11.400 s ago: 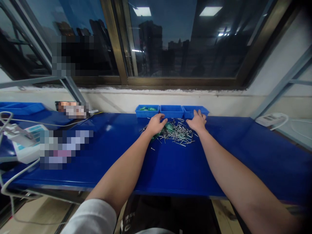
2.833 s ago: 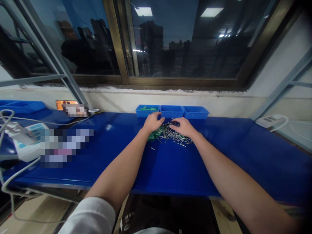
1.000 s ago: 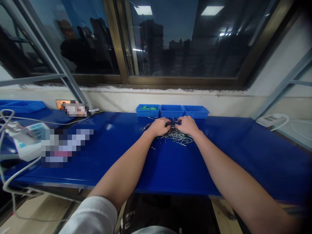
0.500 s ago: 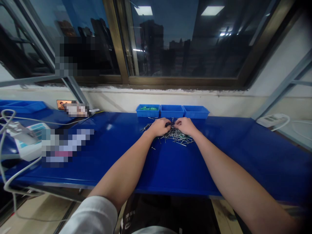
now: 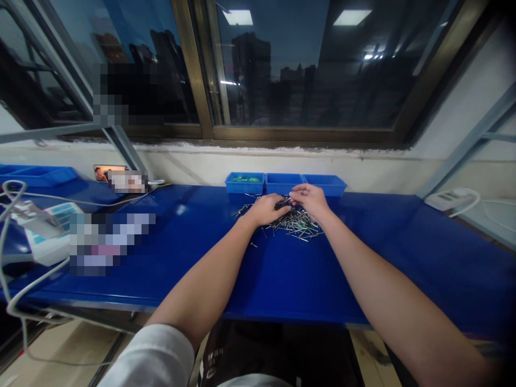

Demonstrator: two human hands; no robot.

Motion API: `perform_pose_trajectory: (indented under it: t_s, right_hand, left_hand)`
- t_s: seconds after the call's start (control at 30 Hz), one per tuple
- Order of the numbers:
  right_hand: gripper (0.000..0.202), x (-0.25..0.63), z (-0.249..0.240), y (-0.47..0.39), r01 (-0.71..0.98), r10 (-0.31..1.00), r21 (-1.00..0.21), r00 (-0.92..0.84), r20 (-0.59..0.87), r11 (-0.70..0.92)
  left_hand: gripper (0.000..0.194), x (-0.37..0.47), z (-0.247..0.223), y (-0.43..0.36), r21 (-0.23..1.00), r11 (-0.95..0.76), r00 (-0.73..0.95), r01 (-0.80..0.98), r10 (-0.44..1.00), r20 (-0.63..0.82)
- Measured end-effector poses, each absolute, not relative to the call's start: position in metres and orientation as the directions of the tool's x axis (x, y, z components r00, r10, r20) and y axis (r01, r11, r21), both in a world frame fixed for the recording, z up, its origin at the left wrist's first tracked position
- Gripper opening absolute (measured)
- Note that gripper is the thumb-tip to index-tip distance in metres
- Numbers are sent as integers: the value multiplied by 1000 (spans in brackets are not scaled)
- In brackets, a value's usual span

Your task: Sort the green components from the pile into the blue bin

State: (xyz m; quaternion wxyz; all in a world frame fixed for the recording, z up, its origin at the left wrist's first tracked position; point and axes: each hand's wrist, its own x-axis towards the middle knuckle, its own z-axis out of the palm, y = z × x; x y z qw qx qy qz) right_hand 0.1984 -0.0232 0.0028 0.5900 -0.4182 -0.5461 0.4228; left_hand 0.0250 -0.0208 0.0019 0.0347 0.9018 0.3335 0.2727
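In the head view, both hands meet over a loose pile of metal pins (image 5: 300, 224), which lies under and just below the fingers on the body side and spreads a little past the right fingertips. The left hand (image 5: 266, 210) bends over the pile's left part, thumb and forefinger apart with dark pins showing in the gap; its other fingertips are hidden, so I cannot tell whether they grip anything. The right hand (image 5: 312, 201) has thumb and forefinger together on a thin pin (image 5: 285, 202) that points toward the left thumb. More pins (image 5: 242, 209) stick out left of the left fingers, and one stray pin (image 5: 253, 245) lies apart from the pile, below the left wrist. Just beyond the fingers stand three blue bins side by side: the left bin (image 5: 245, 187) holds green pieces (image 5: 246, 179), the middle bin (image 5: 278, 188) stands beyond the gap between the hands, and the right bin (image 5: 332, 189) is partly behind the right fingers. The wall (image 5: 374, 166) rises close behind the bins. The blue table (image 5: 274, 279) runs widely out from the fingers to either side, and its near edge lies well back from them, toward the body.
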Motion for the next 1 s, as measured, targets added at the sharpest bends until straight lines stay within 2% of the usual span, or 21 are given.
perform_pose_trajectory:
  t_s: [0.13, 0.5, 0.73, 1.0]
  right_hand:
    - [40, 195, 3, -25, -101, 961, -956, 22, 275, 276]
    - [33, 197, 0, -22, 25, 951, -956, 97, 295, 293]
    - [31, 197, -3, -22, 159, 946, -933, -23, 323, 322]
    - [24, 195, -5, -20, 138, 960, -951, 3, 279, 276]
  left_hand:
    - [34, 26, 5, -21, 262, -768, 600, 584, 626, 499]
    - [25, 26, 3, -18, 281, -761, 529, 585, 620, 579]
    - [29, 26, 3, -17, 270, -693, 482, 669, 680, 553]
    - [20, 25, -1, -15, 337, -707, 449, 622, 674, 587]
